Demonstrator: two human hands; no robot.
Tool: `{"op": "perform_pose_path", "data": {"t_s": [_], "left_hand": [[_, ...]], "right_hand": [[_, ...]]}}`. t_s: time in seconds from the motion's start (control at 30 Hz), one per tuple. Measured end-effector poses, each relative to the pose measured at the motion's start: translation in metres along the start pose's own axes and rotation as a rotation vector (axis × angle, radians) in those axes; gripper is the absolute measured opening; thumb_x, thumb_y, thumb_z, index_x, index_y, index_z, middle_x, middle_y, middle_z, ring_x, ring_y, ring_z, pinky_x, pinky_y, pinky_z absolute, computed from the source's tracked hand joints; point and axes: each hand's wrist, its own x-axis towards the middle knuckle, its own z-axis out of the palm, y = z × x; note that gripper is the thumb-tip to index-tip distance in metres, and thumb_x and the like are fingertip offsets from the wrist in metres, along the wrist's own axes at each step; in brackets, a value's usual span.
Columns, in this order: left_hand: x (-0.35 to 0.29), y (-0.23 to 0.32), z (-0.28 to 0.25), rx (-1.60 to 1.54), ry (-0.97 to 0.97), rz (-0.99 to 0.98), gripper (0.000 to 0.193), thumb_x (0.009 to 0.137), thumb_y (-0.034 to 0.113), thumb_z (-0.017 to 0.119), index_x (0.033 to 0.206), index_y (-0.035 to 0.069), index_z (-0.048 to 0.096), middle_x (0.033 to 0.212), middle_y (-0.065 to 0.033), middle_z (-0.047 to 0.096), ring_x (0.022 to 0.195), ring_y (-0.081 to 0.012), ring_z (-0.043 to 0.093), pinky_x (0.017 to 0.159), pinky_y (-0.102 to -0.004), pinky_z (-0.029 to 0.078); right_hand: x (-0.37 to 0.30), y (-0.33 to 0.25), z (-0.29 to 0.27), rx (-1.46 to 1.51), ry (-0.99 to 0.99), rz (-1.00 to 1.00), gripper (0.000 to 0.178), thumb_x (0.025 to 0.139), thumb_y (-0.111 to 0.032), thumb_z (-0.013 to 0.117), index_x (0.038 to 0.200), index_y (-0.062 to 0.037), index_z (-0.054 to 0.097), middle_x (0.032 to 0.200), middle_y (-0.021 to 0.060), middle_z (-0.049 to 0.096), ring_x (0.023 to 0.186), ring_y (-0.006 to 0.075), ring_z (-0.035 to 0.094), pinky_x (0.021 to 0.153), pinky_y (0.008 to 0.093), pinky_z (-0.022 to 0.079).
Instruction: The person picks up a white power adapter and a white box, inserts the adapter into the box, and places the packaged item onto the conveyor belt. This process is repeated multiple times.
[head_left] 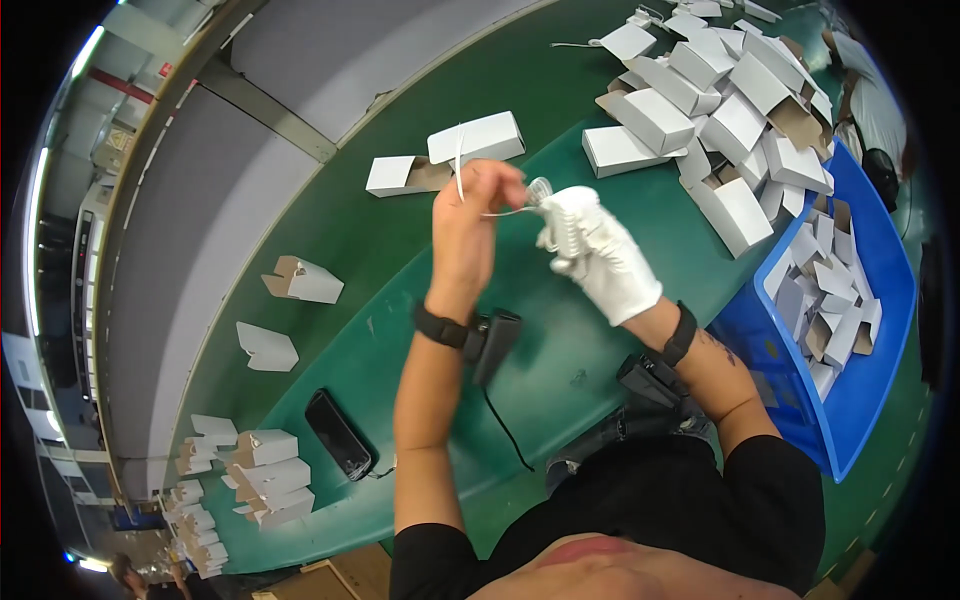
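The left hand (478, 188) and right hand (600, 255) are above the table (560, 370), side by side. A coil of cable (568, 225) lies in the right hand, its strand reaching toward the left. Just beyond the left hand, a front box (400, 177) and a rear box (485, 135) lie next to each other. Farther right, past the right hand, is a heap of boxes (690, 90). Right of the table stands a crate (885, 375) with more boxes (830, 300) inside. Left of the left forearm lies a phone (338, 437), with box clusters (270, 475) farther left. A partition (190, 190) runs behind the table's left part.
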Motion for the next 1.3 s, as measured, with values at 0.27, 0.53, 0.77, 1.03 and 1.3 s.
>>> {"op": "perform_pose_path", "data": {"t_s": [0.27,0.53,0.77,1.03,1.3], "left_hand": [[0.034,0.005,-0.184,1.815,-0.096,-0.325,0.097,0.051,0.015,0.083,0.136,0.024,0.038,0.148,-0.0149,0.021,0.138,-0.0354,0.016,0.104,-0.0627,0.019],[0.035,0.004,-0.206,1.787,-0.100,-0.829,0.077,0.054,0.029,0.081,0.120,0.012,0.046,0.116,-0.0132,0.057,0.114,-0.0323,0.050,0.095,-0.0488,0.038],[-0.050,0.048,-0.126,1.576,0.127,-0.318,0.071,0.055,0.023,0.079,0.116,0.012,0.047,0.107,-0.0116,0.059,0.103,-0.0300,0.057,0.081,-0.0389,0.048],[-0.091,0.047,-0.033,1.440,-0.107,-0.252,0.071,0.054,0.017,0.079,0.117,0.010,0.047,0.108,-0.0115,0.055,0.100,-0.0312,0.056,0.083,-0.0393,0.046],[-0.103,0.021,0.007,1.393,-0.292,-0.293,0.071,0.053,0.020,0.079,0.116,0.011,0.047,0.106,-0.0100,0.055,0.100,-0.0310,0.055,0.080,-0.0406,0.044]], "right_hand": [[-0.013,-0.054,-0.030,-0.422,0.039,-0.250,0.067,0.079,-0.048,0.067,0.122,-0.0017,0.047,0.102,0.0107,0.058,0.087,0.0173,0.057,0.070,0.0272,0.045],[-0.013,-0.083,-0.003,-0.243,-0.049,-0.310,0.069,0.072,-0.050,0.073,0.114,-0.0004,0.049,0.098,0.0160,0.060,0.080,0.0166,0.058,0.069,0.0285,0.047],[-0.032,-0.074,0.031,-0.381,-0.027,-0.329,0.067,0.071,-0.048,0.074,0.110,0.0003,0.049,0.093,0.0168,0.060,0.068,0.0157,0.058,0.062,0.0256,0.047],[-0.044,-0.020,0.022,-0.401,-0.031,-0.020,0.049,0.073,-0.027,0.074,0.107,-0.0016,0.051,0.090,0.0113,0.061,0.068,0.0121,0.057,0.061,0.0228,0.046],[-0.024,-0.046,0.013,-1.268,-0.612,0.280,0.037,0.068,-0.011,0.070,0.102,-0.0019,0.058,0.087,0.0059,0.062,0.073,0.0126,0.059,0.064,0.0263,0.048]]}}
